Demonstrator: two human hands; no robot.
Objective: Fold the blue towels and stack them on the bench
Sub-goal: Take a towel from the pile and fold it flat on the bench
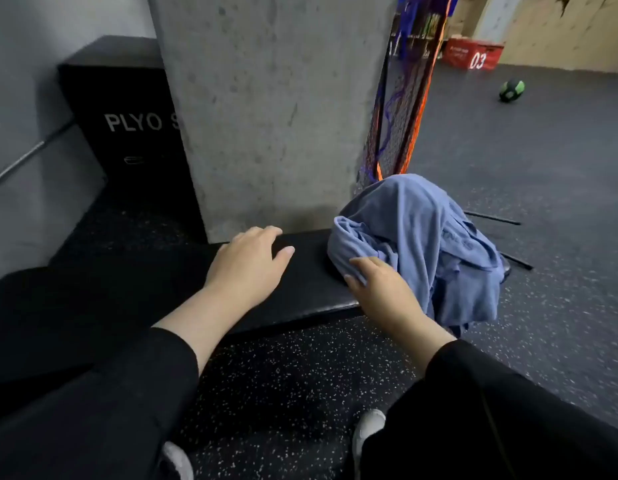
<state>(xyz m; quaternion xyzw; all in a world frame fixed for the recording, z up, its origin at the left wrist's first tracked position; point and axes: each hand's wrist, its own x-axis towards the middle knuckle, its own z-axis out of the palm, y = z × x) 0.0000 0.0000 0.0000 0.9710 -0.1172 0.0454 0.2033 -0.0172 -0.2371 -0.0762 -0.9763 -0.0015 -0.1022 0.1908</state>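
Observation:
A crumpled heap of blue towels [418,244] lies on the right end of the black padded bench [300,289], with part of it hanging over the end. My right hand [380,289] rests against the heap's lower left edge, fingers pinching a fold of the cloth. My left hand [248,261] lies flat on the bench to the left of the heap, fingers apart and holding nothing. Both arms wear black sleeves.
A concrete pillar [273,109] stands right behind the bench. A black plyo box [127,126] sits to its left. Resistance bands [401,98] hang by the pillar. On the speckled floor lie a green ball [511,90] and a red box [473,53].

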